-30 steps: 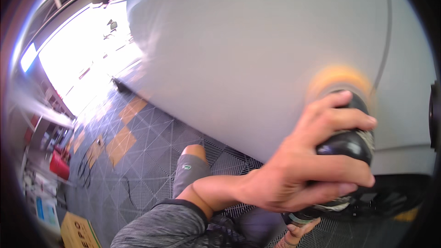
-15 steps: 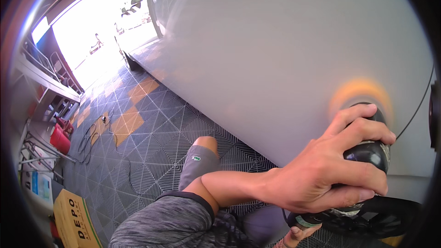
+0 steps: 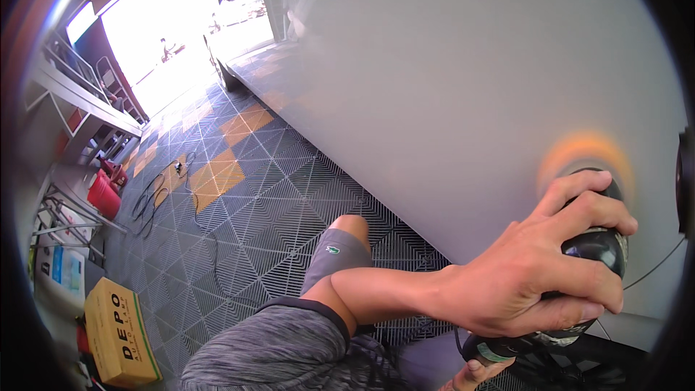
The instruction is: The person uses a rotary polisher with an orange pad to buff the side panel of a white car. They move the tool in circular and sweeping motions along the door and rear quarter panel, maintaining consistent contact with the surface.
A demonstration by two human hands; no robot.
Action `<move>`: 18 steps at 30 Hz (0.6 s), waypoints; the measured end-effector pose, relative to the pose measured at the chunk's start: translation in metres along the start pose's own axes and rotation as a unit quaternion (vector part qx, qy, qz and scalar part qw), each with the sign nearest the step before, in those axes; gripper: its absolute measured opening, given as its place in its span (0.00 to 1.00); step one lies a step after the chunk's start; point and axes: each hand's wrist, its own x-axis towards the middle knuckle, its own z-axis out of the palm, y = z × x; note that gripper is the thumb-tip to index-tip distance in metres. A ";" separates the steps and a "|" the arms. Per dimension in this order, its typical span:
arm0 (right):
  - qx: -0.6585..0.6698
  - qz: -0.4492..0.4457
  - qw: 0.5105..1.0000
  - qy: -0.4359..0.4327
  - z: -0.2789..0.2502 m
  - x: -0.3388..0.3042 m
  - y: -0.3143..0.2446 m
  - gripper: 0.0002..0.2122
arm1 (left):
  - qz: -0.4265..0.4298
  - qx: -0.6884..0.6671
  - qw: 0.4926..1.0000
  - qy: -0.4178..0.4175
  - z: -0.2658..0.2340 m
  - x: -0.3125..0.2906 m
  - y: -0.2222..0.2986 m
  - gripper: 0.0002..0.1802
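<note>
A black power polisher, its body partly wrapped in worn tape, is pressed to the smooth grey side panel of a car. Its orange pad is smeared into a blurred ring, as if spinning. My left hand reaches across from the left and wraps its fingers over the polisher's head. Lower down, my right hand closes around the rear handle; only its thumb and part of the hand show. Below the head, a dark wheel is partly visible.
Dark grid floor tiles with orange ones run along the panel's lower edge. A black cord lies coiled at left. A cardboard box, a red bucket and metal shelving line the left side. Bright daylight fills the doorway.
The whole view has shifted, with the floor and doorway now farther right. The polisher and both hands sit slightly right and lower in the picture. A thin panel line beside them appears lower.
</note>
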 end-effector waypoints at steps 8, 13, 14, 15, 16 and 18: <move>-0.012 -0.004 1.000 -0.026 0.034 0.006 0.001 0.47 | 0.004 0.004 1.000 0.011 -0.035 -0.007 -0.002 0.08; -0.015 -0.006 0.999 -0.043 0.052 0.008 0.002 0.48 | 0.002 0.010 1.000 0.016 -0.056 -0.012 -0.003 0.08; -0.017 -0.006 0.999 -0.044 0.055 0.008 0.002 0.48 | 0.002 0.009 1.000 0.018 -0.060 -0.012 -0.002 0.08; -0.018 -0.007 0.999 -0.045 0.058 0.008 0.002 0.48 | 0.003 0.010 1.000 0.019 -0.064 -0.013 -0.003 0.08; -0.019 -0.007 0.999 -0.049 0.060 0.009 0.002 0.48 | 0.004 0.012 1.000 0.019 -0.068 -0.014 -0.002 0.08; -0.022 -0.008 0.998 -0.054 0.066 0.010 0.002 0.49 | 0.009 0.016 1.000 0.018 -0.076 -0.015 -0.003 0.09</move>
